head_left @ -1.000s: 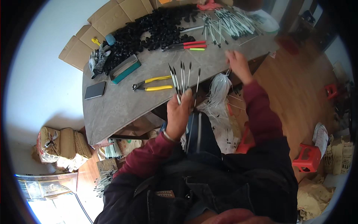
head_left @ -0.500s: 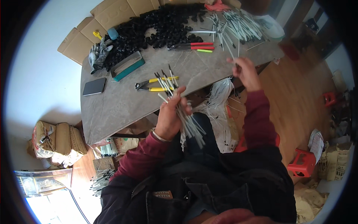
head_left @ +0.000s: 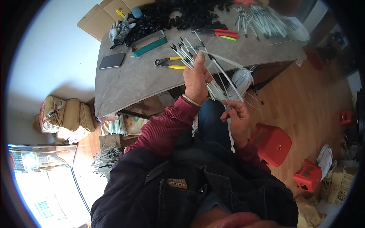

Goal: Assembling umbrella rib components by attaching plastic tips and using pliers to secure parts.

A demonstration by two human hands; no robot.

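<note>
My left hand (head_left: pixel 196 78) is raised over the table's (head_left: pixel 129 81) near edge, gripping a bundle of white cables (head_left: pixel 197 60) fanned up-left. My right hand (head_left: pixel 237 117) pinches their lower ends.

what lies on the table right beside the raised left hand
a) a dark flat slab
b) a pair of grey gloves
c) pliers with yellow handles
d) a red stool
c: the pliers with yellow handles lie on the grey table just next to the left hand, which grips a fan of thin white black-tipped ties; the right hand pinches their lower ends.
</note>
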